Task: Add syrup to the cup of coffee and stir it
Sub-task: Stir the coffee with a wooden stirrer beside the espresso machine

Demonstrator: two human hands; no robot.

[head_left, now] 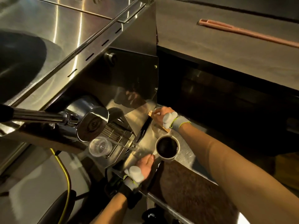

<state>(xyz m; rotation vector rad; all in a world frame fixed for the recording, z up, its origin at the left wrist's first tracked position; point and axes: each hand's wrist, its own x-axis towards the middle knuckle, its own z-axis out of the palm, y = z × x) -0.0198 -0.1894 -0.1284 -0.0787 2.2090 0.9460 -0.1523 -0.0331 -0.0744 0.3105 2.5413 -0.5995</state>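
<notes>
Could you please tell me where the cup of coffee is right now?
In the head view, the cup of coffee stands lower centre on the steel counter, the left hand at its near-left side, right of the clear plastic cup.

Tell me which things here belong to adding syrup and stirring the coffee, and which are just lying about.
For the job:
- cup of coffee, with the left hand at its side
- wooden sticks under the right hand, likely stirrers

Lying about:
- clear plastic cup on the drip tray
- pink strip on the far counter
- yellow cable

No syrup container is visible.
</notes>
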